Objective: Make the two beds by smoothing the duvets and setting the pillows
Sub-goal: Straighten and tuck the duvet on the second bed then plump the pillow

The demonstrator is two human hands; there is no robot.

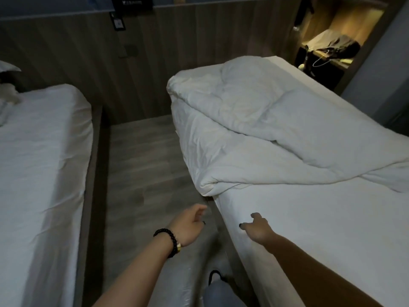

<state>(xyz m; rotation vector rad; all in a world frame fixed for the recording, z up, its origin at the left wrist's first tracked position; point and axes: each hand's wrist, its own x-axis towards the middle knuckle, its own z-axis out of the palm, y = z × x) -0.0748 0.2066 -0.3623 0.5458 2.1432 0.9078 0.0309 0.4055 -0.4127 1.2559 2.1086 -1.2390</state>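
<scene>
Two beds with white sheets flank a narrow aisle. On the right bed a white duvet lies bunched and folded toward the far end, one corner hanging over the bed's near side. My left hand, a black bead bracelet on its wrist, hovers over the aisle just below that corner with loosely curled fingers and holds nothing. My right hand reaches over the bare sheet at the bed's edge, fingers relaxed, empty. The left bed shows a wrinkled sheet, and part of a pillow lies at its far left.
Grey wood-plank floor runs between the beds to a wood-panelled wall. A lit niche at the back right holds a desk with bags and a white cable. My shoe and knee show at the bottom of the aisle.
</scene>
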